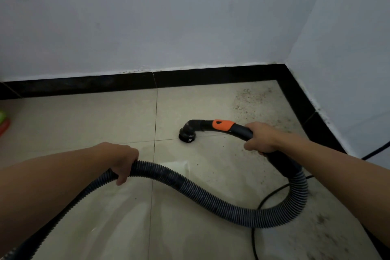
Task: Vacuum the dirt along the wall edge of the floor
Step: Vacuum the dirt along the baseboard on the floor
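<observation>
At the left edge of the floor [84,116], a small green and red object [3,121] is seen, cut off by the frame. The ribbed hose [190,186] is held by the left hand [121,159], whose fingers [122,178] are curled around it. The hose is laid in a curve over the tiles. The round black nozzle [186,133] is pressed on the floor near a tile joint, apart from the black skirting [211,76]. The black handle [242,131] with an orange collar [223,125] is gripped by the right hand [260,138], fingers wrapped around it. The dirt [251,99] is scattered toward the right corner, along the skirting. A thin black cable [272,193] is lying on the floor below.
</observation>
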The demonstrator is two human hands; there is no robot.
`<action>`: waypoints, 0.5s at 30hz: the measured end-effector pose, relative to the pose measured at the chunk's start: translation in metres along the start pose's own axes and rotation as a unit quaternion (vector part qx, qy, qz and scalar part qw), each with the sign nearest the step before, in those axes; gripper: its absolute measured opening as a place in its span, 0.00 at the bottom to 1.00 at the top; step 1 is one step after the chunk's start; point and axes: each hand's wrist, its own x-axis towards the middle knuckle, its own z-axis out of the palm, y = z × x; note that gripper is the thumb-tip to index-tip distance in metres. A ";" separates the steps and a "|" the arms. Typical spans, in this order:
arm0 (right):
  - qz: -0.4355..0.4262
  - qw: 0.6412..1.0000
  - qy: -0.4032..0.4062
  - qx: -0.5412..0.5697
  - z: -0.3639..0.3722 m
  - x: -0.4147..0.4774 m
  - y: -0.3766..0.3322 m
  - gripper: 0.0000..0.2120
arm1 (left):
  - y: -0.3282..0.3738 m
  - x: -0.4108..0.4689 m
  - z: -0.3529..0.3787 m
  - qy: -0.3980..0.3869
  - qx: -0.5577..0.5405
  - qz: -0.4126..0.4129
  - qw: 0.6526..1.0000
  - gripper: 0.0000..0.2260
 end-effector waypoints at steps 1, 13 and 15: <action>-0.007 1.000 -0.009 -0.006 0.002 0.001 -0.003 0.10 | -0.003 -0.001 0.003 -0.004 -0.002 -0.003 1.000 0.30; 0.070 0.992 -0.105 -0.019 -0.038 -0.045 0.058 0.10 | 0.039 0.007 -0.018 -0.017 0.001 0.046 0.999 0.28; 0.065 0.990 -0.121 -0.032 -0.032 -0.050 0.062 0.11 | 0.052 0.008 -0.026 -0.020 0.008 0.054 0.998 0.29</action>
